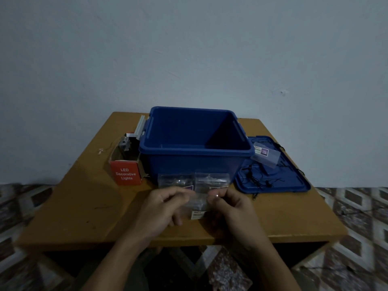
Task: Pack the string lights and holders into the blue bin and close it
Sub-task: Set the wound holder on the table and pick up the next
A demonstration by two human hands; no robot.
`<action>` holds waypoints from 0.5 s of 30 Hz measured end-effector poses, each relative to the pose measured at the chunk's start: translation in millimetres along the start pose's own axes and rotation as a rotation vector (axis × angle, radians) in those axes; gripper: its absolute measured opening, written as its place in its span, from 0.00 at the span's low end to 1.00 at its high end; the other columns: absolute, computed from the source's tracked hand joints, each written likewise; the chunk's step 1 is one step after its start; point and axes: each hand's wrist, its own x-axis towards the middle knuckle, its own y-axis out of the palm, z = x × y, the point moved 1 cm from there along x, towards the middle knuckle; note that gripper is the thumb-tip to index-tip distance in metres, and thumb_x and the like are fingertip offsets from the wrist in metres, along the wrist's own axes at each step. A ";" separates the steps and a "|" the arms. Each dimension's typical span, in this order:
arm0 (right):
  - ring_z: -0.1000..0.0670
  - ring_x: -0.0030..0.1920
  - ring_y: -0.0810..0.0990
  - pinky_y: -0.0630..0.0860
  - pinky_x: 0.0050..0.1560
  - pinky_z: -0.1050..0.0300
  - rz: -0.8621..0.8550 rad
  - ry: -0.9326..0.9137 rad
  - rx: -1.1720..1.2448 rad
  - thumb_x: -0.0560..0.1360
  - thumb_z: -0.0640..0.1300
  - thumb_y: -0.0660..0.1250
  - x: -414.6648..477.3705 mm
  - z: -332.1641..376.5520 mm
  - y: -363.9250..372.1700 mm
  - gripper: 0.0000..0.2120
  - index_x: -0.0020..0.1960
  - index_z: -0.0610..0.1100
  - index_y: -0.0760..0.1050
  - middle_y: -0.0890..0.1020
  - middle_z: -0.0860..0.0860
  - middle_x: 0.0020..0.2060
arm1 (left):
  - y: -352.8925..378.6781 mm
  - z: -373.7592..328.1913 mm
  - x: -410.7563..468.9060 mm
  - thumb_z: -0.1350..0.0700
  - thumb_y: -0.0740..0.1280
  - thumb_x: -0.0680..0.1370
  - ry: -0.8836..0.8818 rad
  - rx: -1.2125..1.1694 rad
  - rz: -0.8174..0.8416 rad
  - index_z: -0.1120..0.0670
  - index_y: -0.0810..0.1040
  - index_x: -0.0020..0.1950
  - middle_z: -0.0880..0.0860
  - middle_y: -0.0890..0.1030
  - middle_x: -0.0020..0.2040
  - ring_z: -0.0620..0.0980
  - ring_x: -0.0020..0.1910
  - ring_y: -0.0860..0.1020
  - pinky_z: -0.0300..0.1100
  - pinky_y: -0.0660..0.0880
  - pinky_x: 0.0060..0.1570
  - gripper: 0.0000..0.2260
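Observation:
An open blue bin (195, 152) stands at the middle back of the wooden table (84, 206), and it looks empty. Its blue lid (294, 181) lies flat to the right, carrying a black string of lights (255, 178) and a clear packet (265, 155). Two clear holder packets (193, 179) lie side by side in front of the bin. My left hand (161, 208) and my right hand (231, 206) pinch a third clear packet (197, 208) by its top edge, just above the table. A red box (126, 173) marked "LED Decorative Lights" sits left of the bin.
A thin wire with small bulbs (105, 150) trails from the open red box toward the table's left edge. A white latch piece (139, 127) lies by the bin's left rim. A patterned floor (357, 217) surrounds the table, and a plain wall stands behind it.

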 end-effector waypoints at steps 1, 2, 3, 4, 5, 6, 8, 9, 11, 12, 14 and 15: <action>0.47 0.35 0.79 0.75 0.35 0.54 0.004 0.007 0.013 0.78 0.41 0.69 -0.7 0.8 -0.6 0.04 0.47 0.41 0.81 0.82 0.46 0.36 | -1.5 1.1 0.5 0.55 0.65 0.81 -0.001 0.007 -0.004 0.48 0.85 0.54 0.49 0.79 0.29 0.48 0.30 0.77 0.36 0.71 0.31 0.09; 0.48 0.34 0.78 0.75 0.35 0.54 0.001 0.003 0.002 0.78 0.40 0.69 -1.0 1.5 -0.8 0.04 0.48 0.40 0.81 0.82 0.47 0.35 | -1.1 2.1 1.0 0.56 0.65 0.81 0.000 0.015 -0.021 0.48 0.85 0.53 0.51 0.79 0.29 0.48 0.30 0.77 0.35 0.71 0.31 0.09; 0.48 0.34 0.78 0.76 0.35 0.54 -0.009 -0.009 -0.023 0.78 0.40 0.69 -0.8 2.2 -0.3 0.04 0.48 0.39 0.80 0.82 0.47 0.35 | 0.7 3.1 1.8 0.57 0.65 0.81 -0.001 0.015 -0.047 0.48 0.86 0.52 0.52 0.79 0.29 0.48 0.29 0.76 0.35 0.70 0.30 0.10; 0.48 0.34 0.78 0.77 0.36 0.53 -0.023 -0.022 -0.051 0.79 0.40 0.68 -0.3 2.8 0.5 0.04 0.48 0.40 0.80 0.82 0.47 0.35 | 3.2 3.1 2.2 0.58 0.64 0.81 -0.002 0.001 -0.074 0.48 0.86 0.50 0.53 0.78 0.28 0.48 0.28 0.75 0.34 0.70 0.30 0.11; 0.48 0.34 0.78 0.77 0.36 0.53 -0.037 -0.030 -0.075 0.79 0.39 0.68 0.1 3.0 1.4 0.04 0.48 0.40 0.80 0.82 0.48 0.35 | 5.5 3.1 2.5 0.60 0.64 0.81 -0.005 -0.022 -0.100 0.48 0.87 0.49 0.53 0.77 0.27 0.48 0.26 0.74 0.34 0.69 0.29 0.12; 0.49 0.34 0.79 0.77 0.36 0.54 -0.045 -0.035 -0.088 0.79 0.39 0.67 0.4 2.8 2.1 0.04 0.48 0.40 0.80 0.82 0.48 0.35 | 7.2 2.6 2.6 0.61 0.63 0.81 -0.006 -0.041 -0.122 0.49 0.87 0.47 0.54 0.76 0.26 0.49 0.26 0.73 0.34 0.69 0.28 0.14; 0.50 0.33 0.78 0.76 0.34 0.57 -0.044 -0.032 -0.075 0.79 0.39 0.67 0.1 2.9 3.0 0.04 0.47 0.40 0.80 0.82 0.50 0.33 | 8.1 1.5 1.4 0.62 0.63 0.81 -0.003 -0.053 -0.144 0.51 0.87 0.47 0.53 0.76 0.24 0.50 0.25 0.73 0.34 0.69 0.27 0.13; 0.50 0.32 0.78 0.76 0.33 0.58 -0.044 -0.026 -0.057 0.79 0.40 0.67 -0.2 2.5 3.1 0.05 0.47 0.40 0.80 0.82 0.50 0.32 | 7.5 1.6 0.9 0.61 0.64 0.81 0.001 -0.051 -0.146 0.51 0.87 0.47 0.53 0.76 0.24 0.50 0.26 0.74 0.35 0.69 0.28 0.12; 0.48 0.32 0.78 0.76 0.34 0.57 -0.053 -0.015 -0.021 0.79 0.41 0.67 -0.5 1.3 2.3 0.06 0.48 0.40 0.81 0.80 0.49 0.30 | 6.2 1.5 -1.1 0.57 0.64 0.81 0.009 -0.039 -0.147 0.50 0.86 0.48 0.55 0.77 0.26 0.52 0.27 0.76 0.38 0.71 0.29 0.10; 0.46 0.32 0.77 0.76 0.35 0.55 -0.063 -0.008 0.005 0.80 0.41 0.67 -0.3 -0.1 1.9 0.07 0.48 0.39 0.81 0.78 0.47 0.29 | 5.8 1.8 -2.3 0.56 0.65 0.81 0.015 -0.027 -0.153 0.50 0.86 0.48 0.56 0.78 0.27 0.51 0.28 0.77 0.39 0.72 0.30 0.09; 0.44 0.34 0.75 0.75 0.37 0.51 -0.072 0.010 0.067 0.79 0.40 0.66 -0.6 -3.1 1.8 0.06 0.47 0.40 0.81 0.76 0.45 0.30 | 5.4 2.6 -5.1 0.55 0.67 0.80 0.024 0.004 -0.196 0.52 0.84 0.48 0.56 0.80 0.29 0.48 0.28 0.78 0.39 0.74 0.31 0.06; 0.43 0.35 0.75 0.75 0.38 0.50 -0.074 0.016 0.081 0.79 0.39 0.66 -0.7 -4.7 1.7 0.05 0.46 0.41 0.81 0.77 0.45 0.31 | 6.0 2.6 -7.0 0.54 0.68 0.79 0.027 0.012 -0.231 0.53 0.83 0.48 0.56 0.81 0.30 0.47 0.28 0.79 0.38 0.74 0.30 0.05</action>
